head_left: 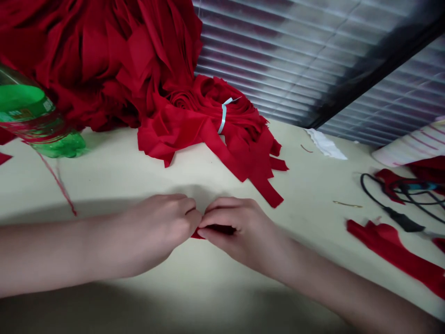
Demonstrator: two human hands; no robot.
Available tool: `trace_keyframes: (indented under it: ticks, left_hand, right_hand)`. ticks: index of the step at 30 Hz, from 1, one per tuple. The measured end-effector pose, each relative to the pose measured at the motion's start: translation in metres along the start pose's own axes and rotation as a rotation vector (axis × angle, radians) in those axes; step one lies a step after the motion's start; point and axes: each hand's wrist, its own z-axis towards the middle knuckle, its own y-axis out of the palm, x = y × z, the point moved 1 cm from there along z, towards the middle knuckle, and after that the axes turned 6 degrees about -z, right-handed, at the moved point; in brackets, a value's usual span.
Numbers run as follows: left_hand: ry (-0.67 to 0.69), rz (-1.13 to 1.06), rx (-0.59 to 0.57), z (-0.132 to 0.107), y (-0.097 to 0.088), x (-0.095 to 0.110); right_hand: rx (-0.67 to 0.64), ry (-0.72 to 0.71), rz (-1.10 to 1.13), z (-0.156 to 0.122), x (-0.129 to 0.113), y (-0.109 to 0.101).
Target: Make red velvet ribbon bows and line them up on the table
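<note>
Low over the pale table (167,283), my two hands meet with their fingertips together. A small red cloth piece (198,234) shows between them, mostly hidden by the fingers. My left hand (170,222) is closed, its fingers curled round toward the cloth. Thumb and fingers of my right hand (239,225) pinch the same piece from the other side. Just beyond the hands lies a bundle of red fabric strips (239,120), tied with a light blue band (223,116).
A large heap of red fabric (104,55) rises at the back left, beside a green plastic bottle (31,111) with red thread wound round it. To the right are a black cable (405,218), a red strip (399,260) and a white scrap (325,144). Window blinds (278,60) stand behind.
</note>
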Motion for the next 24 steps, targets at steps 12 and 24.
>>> trace_keyframes:
  ticks: [12, 24]
  left_hand:
    - [0.063, 0.207, -0.073, 0.001, 0.000, 0.007]
    - [0.018, 0.115, 0.189, -0.009, 0.017, 0.011]
  right_hand:
    - [-0.062, 0.130, -0.005, -0.010, 0.003, 0.006]
    - [0.024, 0.069, -0.124, -0.010, -0.004, 0.015]
